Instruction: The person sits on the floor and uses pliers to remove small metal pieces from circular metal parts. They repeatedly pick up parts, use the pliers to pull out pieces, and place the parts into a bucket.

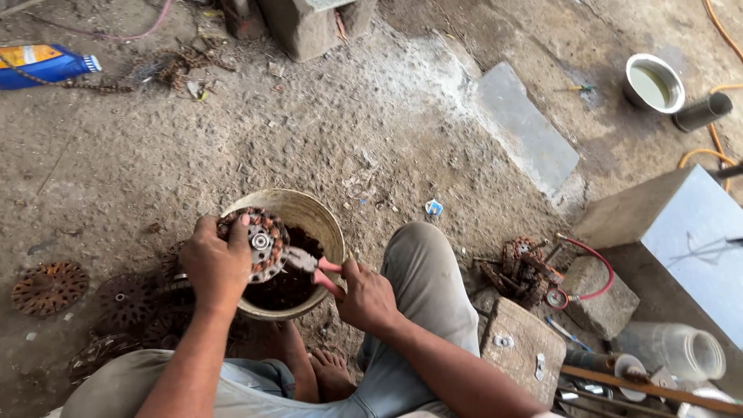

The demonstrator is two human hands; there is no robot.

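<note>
Below, the dirt floor (325, 131) filled most of the frame. At lower centre stood a bucket (313, 213) of dark scrap. Over its left rim the left hand (217, 263) had its fingers (241, 229) wrapped tight around a copper-wound stator (263, 244). Just right, the right hand (365, 298) was clenched on pink-handled pliers (313, 267), their nose touching the stator.
</note>
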